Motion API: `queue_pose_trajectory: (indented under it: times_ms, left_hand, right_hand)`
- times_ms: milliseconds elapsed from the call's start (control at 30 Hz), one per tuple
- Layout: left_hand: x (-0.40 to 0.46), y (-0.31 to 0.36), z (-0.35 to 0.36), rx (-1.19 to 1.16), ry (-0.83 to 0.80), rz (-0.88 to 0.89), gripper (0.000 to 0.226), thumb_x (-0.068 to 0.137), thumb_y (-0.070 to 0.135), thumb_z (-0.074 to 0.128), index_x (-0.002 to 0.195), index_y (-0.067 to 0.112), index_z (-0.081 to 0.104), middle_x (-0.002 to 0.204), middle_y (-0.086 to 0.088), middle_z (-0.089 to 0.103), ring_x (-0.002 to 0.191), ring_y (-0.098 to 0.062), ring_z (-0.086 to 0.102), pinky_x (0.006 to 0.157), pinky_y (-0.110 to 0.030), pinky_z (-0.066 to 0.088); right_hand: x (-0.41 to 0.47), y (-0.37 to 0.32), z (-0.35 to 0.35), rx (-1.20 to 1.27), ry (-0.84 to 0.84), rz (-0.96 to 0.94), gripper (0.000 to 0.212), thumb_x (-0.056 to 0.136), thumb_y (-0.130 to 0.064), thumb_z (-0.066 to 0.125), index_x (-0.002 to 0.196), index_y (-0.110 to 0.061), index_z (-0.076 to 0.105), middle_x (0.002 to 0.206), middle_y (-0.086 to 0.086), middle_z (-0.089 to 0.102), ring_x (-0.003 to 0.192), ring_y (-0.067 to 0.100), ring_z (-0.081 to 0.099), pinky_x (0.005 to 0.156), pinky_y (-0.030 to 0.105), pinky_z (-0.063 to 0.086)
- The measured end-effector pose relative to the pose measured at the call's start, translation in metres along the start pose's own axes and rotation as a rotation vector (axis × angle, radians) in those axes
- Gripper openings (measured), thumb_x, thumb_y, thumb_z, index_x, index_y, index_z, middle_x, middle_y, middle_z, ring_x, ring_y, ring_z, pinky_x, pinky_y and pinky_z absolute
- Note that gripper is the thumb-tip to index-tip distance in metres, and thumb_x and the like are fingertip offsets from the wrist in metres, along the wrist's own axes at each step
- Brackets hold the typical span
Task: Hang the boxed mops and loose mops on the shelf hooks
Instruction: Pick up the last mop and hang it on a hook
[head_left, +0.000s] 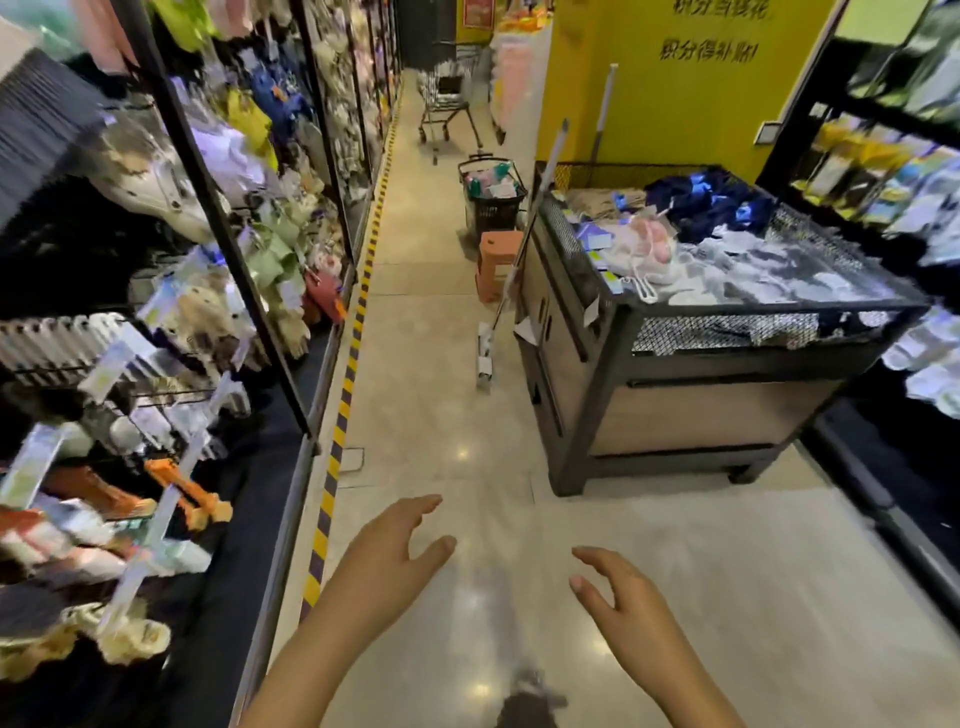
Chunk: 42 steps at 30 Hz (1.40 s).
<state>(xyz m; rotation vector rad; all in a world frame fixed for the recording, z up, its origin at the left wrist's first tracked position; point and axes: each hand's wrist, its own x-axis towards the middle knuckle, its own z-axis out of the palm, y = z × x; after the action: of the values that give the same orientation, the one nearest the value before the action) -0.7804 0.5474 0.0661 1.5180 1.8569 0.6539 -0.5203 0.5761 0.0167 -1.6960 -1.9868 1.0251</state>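
Observation:
A loose flat mop (511, 275) leans against the left side of the display bin (691, 358), its white head on the floor at the aisle's middle. A second pale pole (602, 111) stands against the yellow wall behind the bin. My left hand (395, 551) and my right hand (618, 597) reach forward low over the floor, both with fingers apart and holding nothing. They are well short of the mop. The shelf with hooks (171, 364) runs along my left, hung with blurred goods.
A black basket (491, 200) of goods and an orange box (496, 265) stand on the floor beyond the mop. A trolley (447, 109) stands farther down the aisle. Yellow-black tape (345, 395) edges the left shelf. More shelving lines the right.

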Motion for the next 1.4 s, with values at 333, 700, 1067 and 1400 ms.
queue_pose_trajectory:
  times_ms: [333, 700, 1067, 1400]
  left_hand:
    - [0.222, 0.017, -0.033, -0.009, 0.072, -0.130, 0.051, 0.091, 0.043, 0.055, 0.139, 0.031, 0.041, 0.141, 0.015, 0.047, 0.120, -0.003, 0.047, 0.091, -0.020, 0.037]
    - [0.434, 0.004, -0.088, -0.038, 0.167, -0.300, 0.048, 0.092, 0.033, 0.058, 0.137, 0.022, 0.047, 0.137, 0.005, 0.054, 0.122, -0.014, 0.053, 0.098, -0.029, 0.043]
    - [0.742, 0.042, -0.137, 0.003, -0.025, -0.077, 0.049, 0.091, 0.034, 0.059, 0.137, 0.023, 0.046, 0.134, 0.006, 0.055, 0.117, -0.009, 0.053, 0.095, -0.023, 0.041]
    - [0.912, 0.086, -0.151, 0.000, -0.024, -0.025, 0.049, 0.092, 0.032, 0.058, 0.138, 0.021, 0.046, 0.134, 0.004, 0.056, 0.120, -0.013, 0.053, 0.100, -0.027, 0.042]
  right_hand:
    - [0.271, -0.040, -0.063, 0.007, -0.036, -0.118, 0.037, 0.096, -0.030, 0.053, 0.132, -0.021, 0.052, 0.132, -0.005, 0.055, 0.123, 0.012, 0.052, 0.103, 0.026, 0.041]
    - [0.523, -0.086, -0.091, -0.006, -0.113, -0.201, 0.038, 0.096, -0.035, 0.051, 0.133, -0.026, 0.050, 0.134, -0.009, 0.053, 0.117, 0.006, 0.050, 0.092, 0.019, 0.036]
    - [0.753, -0.102, -0.126, 0.035, 0.032, -0.032, 0.035, 0.095, -0.026, 0.055, 0.130, -0.019, 0.055, 0.130, -0.006, 0.056, 0.122, 0.011, 0.052, 0.102, 0.024, 0.039]
    - [0.936, -0.105, -0.173, 0.050, 0.069, -0.006, 0.038, 0.095, -0.023, 0.056, 0.132, -0.017, 0.053, 0.131, -0.001, 0.058, 0.120, 0.012, 0.053, 0.097, 0.021, 0.039]
